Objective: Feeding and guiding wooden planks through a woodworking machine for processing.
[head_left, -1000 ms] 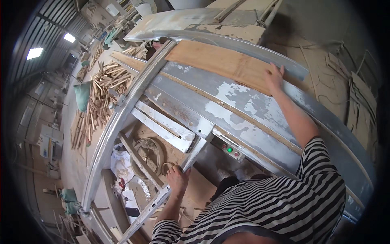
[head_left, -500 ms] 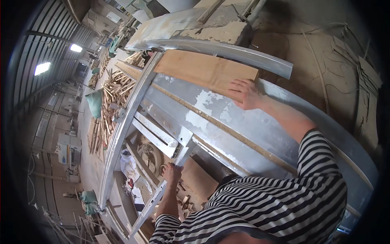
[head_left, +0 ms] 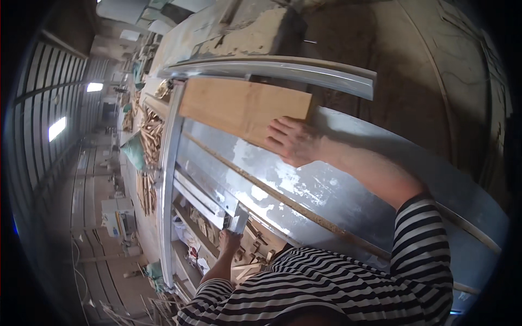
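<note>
A long tan wooden board [head_left: 234, 108] lies across the grey metal machine table [head_left: 348, 174], alongside a raised metal fence rail [head_left: 283, 73]. My right hand [head_left: 293, 140] is at the board's right end, its bent fingers over the upper face and near edge. Lower down, my left hand [head_left: 230, 242] is closed around the end of a metal bar [head_left: 237, 220] on the frame beside the table. The board's left end meets a long metal beam [head_left: 169, 141].
Grooved strips [head_left: 293, 204] run along the scuffed table. Offcuts [head_left: 255, 239] lie below, near my body. Left of the beam are piled wood sticks [head_left: 151, 130] and a green sack [head_left: 134, 151]. A dusty slab [head_left: 244, 38] stands beyond the fence rail.
My view has turned, and the board, fence and beam now appear farther left. Both hands keep their hold. The spoked wheel under the frame is no longer visible.
</note>
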### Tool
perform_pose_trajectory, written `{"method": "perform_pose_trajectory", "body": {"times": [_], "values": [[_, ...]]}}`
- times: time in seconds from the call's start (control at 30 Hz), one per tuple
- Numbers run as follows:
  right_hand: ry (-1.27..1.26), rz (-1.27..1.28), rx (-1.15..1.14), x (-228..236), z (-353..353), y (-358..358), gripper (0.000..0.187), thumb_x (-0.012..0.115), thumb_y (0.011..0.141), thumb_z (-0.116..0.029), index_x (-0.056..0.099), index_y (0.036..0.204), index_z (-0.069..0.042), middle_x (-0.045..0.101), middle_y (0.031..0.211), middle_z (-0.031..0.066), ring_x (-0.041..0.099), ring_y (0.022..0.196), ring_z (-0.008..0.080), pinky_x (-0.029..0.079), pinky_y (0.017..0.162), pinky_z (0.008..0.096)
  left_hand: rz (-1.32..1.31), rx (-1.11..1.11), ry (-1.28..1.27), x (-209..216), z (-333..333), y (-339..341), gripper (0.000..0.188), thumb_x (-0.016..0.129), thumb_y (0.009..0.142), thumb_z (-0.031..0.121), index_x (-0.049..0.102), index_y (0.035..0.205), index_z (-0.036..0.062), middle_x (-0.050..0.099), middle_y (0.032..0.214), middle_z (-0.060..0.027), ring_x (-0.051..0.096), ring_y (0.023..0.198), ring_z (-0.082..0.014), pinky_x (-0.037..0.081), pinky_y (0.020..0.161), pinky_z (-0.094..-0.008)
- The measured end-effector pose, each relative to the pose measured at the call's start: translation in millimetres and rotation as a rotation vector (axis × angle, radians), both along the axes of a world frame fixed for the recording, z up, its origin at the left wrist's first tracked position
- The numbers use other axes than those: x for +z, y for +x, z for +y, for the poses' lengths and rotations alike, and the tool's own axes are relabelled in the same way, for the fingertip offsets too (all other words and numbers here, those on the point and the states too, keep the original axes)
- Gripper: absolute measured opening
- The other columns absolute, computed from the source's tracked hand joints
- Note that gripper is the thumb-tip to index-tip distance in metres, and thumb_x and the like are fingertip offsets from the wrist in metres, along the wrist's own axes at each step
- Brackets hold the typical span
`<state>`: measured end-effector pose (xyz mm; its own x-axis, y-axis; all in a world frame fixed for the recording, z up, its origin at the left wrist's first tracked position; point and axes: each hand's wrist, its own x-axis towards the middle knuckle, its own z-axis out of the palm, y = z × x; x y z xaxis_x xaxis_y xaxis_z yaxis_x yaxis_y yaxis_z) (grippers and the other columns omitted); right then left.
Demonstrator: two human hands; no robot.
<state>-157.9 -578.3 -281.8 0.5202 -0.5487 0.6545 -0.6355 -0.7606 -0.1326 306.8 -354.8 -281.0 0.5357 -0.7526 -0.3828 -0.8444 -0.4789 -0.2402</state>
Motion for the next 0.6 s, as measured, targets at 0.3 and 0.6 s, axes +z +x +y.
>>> {"method": "perform_pose_trajectory", "body": {"times": [0.3,0.6], "values": [[-0.151,0.025,-0.02,4,-10,-5,0.032,0.065,0.073,-0.03,0.062,0.09,-0.003,0.063,0.096,0.0131,0.059,0.103,0.029,0.039,0.102,0.0493,-0.017,-0.056,0.03,4,-5,0,0.065,0.079,0.079,0.036,0.042,0.114,-0.0044,0.055,0.114,-0.0247,0.054,0.114,-0.043,0.043,0.097,-0.0496],[0.021,-0.053,0.169,32,-16,13,0.054,0.075,0.074,-0.046,0.065,0.104,-0.002,0.063,0.114,0.0153,0.057,0.116,0.0323,0.041,0.108,0.0467,-0.245,-0.662,0.496,98,-56,152,0.02,0.063,0.086,0.021,0.072,0.094,0.0046,0.07,0.098,-0.0241,0.067,0.103,-0.0369,0.048,0.096,-0.0501]]}}
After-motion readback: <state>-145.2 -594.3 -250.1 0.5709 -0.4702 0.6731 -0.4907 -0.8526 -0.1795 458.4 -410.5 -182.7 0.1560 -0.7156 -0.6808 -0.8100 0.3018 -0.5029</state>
